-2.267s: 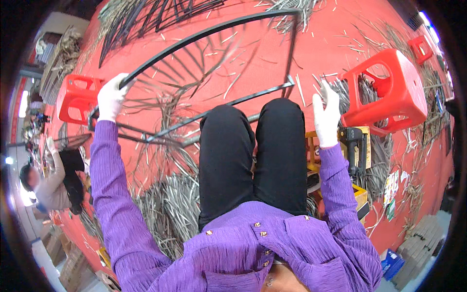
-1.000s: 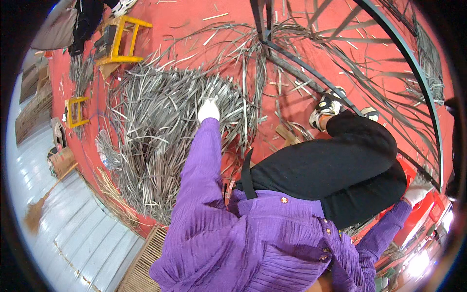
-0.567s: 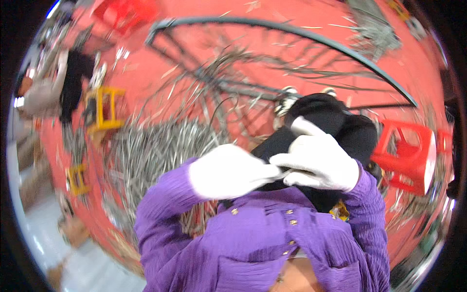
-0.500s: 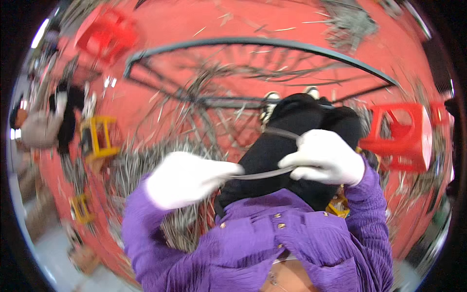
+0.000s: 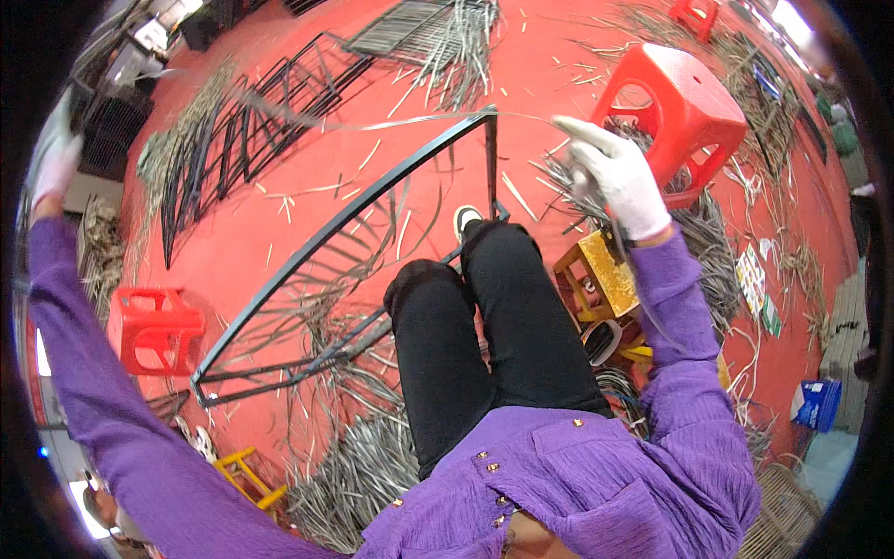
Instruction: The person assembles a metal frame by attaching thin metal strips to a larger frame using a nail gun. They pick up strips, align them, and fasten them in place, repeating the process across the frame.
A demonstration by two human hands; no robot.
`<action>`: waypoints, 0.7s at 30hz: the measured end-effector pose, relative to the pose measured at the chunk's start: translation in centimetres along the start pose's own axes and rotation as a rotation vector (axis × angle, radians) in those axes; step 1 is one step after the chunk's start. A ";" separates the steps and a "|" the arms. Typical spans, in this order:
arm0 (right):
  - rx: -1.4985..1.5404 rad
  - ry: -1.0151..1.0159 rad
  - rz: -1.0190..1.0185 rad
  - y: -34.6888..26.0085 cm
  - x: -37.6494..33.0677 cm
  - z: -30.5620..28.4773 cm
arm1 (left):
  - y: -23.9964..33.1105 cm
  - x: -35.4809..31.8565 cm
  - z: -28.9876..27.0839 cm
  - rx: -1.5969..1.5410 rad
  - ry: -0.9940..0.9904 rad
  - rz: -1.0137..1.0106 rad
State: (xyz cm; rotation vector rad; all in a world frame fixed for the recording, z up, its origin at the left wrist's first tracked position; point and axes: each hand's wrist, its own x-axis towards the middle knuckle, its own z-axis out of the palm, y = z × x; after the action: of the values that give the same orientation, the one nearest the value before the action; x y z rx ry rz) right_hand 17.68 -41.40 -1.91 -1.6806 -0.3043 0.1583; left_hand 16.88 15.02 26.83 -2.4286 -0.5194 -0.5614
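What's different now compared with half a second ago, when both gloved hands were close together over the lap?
The hands have spread wide: the left hand has swung far out and up to the person's left, the right hand up to the right. The thin strip they held short between them now stretches long across the metal frame. Both keep their grip on it.

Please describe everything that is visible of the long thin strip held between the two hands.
The long thin grey strip looks like flat cane or rattan, pale and flexible. It is stretched nearly taut across the upper picture, sagging slightly, above the red floor and the dark metal frame. One end is pinched in the white-gloved right hand; the other runs toward the raised, white-gloved left hand at the picture's edge, where the grip is blurred.
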 end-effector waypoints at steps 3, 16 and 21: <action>0.107 0.233 -0.183 0.9 2.1 2.8 | 17.9 -4.2 -1.5 -0.697 0.388 0.669; 0.612 -0.053 -0.040 2.2 1.3 7.1 | 35.2 -17.6 -1.3 -1.780 -0.913 0.331; 0.462 -0.190 0.386 4.5 -0.9 6.4 | 34.4 -15.1 -2.3 -2.114 -0.287 -0.196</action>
State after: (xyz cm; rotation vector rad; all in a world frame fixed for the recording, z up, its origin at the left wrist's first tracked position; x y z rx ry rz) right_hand 15.56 -36.03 -7.30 -1.2490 -0.0695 0.6310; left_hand 20.15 -15.75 5.45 -4.5040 -0.1203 -1.1986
